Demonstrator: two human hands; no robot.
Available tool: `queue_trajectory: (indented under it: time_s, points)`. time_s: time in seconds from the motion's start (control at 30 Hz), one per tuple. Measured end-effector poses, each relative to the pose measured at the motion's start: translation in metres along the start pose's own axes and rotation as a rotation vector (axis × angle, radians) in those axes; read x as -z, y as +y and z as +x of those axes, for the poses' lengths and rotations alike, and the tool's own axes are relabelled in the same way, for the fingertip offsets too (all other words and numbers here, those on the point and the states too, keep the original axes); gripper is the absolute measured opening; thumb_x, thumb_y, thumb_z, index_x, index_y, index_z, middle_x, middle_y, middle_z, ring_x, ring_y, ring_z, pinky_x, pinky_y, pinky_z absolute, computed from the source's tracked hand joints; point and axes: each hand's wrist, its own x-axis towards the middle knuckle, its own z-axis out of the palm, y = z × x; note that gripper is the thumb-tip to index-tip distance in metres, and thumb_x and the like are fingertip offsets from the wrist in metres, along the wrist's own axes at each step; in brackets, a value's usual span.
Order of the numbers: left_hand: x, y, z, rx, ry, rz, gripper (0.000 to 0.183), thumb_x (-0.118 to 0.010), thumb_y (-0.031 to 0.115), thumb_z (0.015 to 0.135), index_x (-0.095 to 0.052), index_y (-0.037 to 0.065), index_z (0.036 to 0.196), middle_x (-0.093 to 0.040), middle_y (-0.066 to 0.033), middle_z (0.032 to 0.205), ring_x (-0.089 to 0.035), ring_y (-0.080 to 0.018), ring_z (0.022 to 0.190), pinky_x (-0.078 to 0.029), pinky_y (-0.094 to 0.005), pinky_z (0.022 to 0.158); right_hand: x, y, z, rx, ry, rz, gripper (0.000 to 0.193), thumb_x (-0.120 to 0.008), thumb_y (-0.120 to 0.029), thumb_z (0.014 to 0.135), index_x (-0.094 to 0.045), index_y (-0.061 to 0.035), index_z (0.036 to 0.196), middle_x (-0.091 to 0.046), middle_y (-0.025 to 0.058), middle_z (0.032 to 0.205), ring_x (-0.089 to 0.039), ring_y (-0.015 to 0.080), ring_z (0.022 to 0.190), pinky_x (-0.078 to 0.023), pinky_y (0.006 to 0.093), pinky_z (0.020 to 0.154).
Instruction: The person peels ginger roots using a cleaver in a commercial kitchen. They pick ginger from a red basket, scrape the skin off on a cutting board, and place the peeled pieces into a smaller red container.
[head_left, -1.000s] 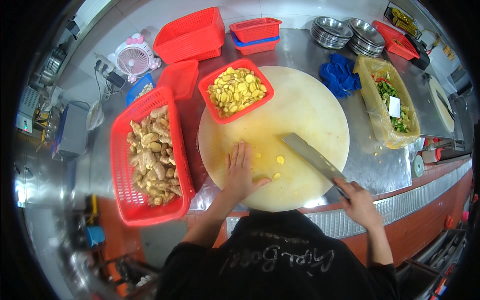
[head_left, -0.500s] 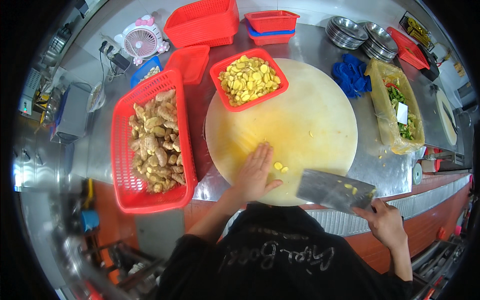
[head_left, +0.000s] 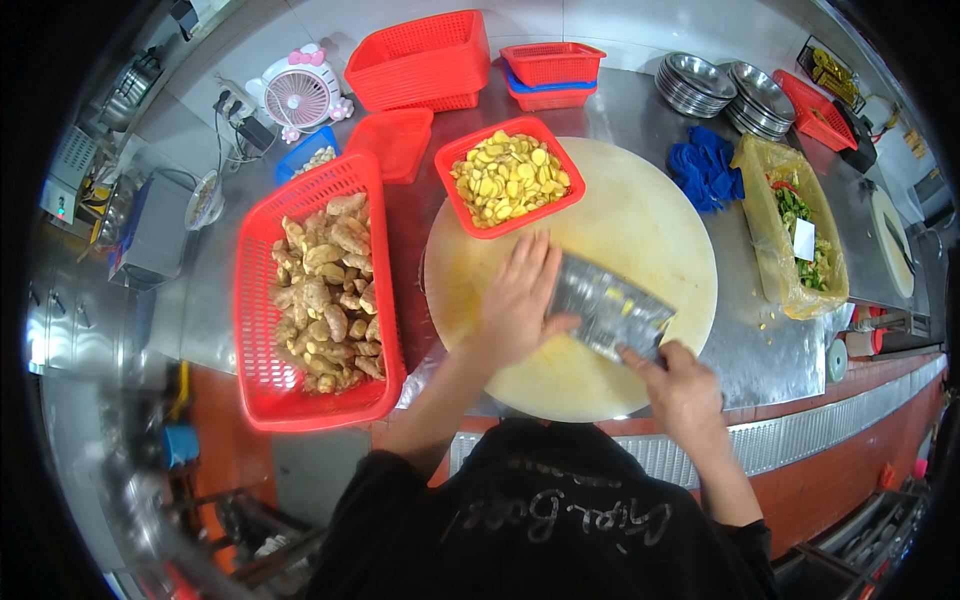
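Note:
My right hand [head_left: 682, 395] grips a cleaver [head_left: 602, 308] by its handle, the broad blade tilted over the round cutting board [head_left: 655, 215]. Some yellow ginger bits stick to the blade. My left hand [head_left: 518, 295] is stretched out with fingers extended, right beside the blade's left end; whether it touches the blade I cannot tell. Just beyond my left fingertips, a square red basket [head_left: 577, 190] full of ginger slices [head_left: 505, 182] rests on the board's far left part. Whole ginger roots [head_left: 325, 300] fill a larger red basket [head_left: 247, 345] to the left.
Stacked red baskets [head_left: 420, 60], a pink fan [head_left: 300, 97] and a blue tray [head_left: 305, 152] stand at the back left. Blue cloths [head_left: 706, 170], metal plates [head_left: 692, 82] and a bag-lined bin of vegetable scraps [head_left: 775, 255] lie toward the right. The steel counter's front edge is near my body.
My right hand has brought the cleaver left and farther onto the board, up against my left hand. My left hand has moved away from me, toward the slices basket. The loose slices no longer show.

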Motion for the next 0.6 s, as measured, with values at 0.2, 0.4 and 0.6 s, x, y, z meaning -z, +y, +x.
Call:
queue_trajectory:
  time_s: [0.2, 0.4, 0.6]
  points:
    - [0.029, -0.054, 0.064, 0.304, 0.166, 0.223, 0.078, -0.056, 0.046, 0.082, -0.032, -0.006, 0.134, -0.030, -0.0268, 0.140, -0.021, -0.0376, 0.135, -0.018, -0.0526, 0.107, 0.032, 0.020, 0.025, -0.003, 0.104, -0.121, 0.039, -0.061, -0.002, 0.067, -0.065, -0.0158, 0.103, -0.050, 0.0071, 0.074, -0.058, 0.0234, 0.066, -0.048, 0.0336, 0.052]
    - [0.018, 0.054, 0.071, -0.280, -0.194, -0.005, 0.082, -0.059, 0.046, 0.079, -0.029, -0.004, 0.137, -0.026, -0.0226, 0.143, -0.019, -0.0315, 0.137, -0.017, -0.0506, 0.108, 0.024, 0.021, 0.037, 0.026, 0.108, -0.098, 0.022, -0.055, -0.004, 0.069, -0.051, -0.0093, 0.089, -0.052, 0.0071, 0.074, -0.060, 0.0229, 0.069, -0.049, 0.0324, 0.054]
    - [0.024, -0.064, 0.075, 0.559, 0.078, 0.120, 0.072, -0.049, 0.044, 0.088, -0.028, -0.005, 0.136, -0.019, -0.0213, 0.147, -0.020, -0.0324, 0.136, -0.020, -0.0510, 0.107, 0.016, 0.056, -0.011, -0.193, 0.068, 0.001, 0.031, -0.064, -0.002, 0.064, -0.050, -0.0091, 0.091, -0.057, 0.0081, 0.083, -0.060, 0.0302, 0.072, -0.048, 0.0395, 0.059]
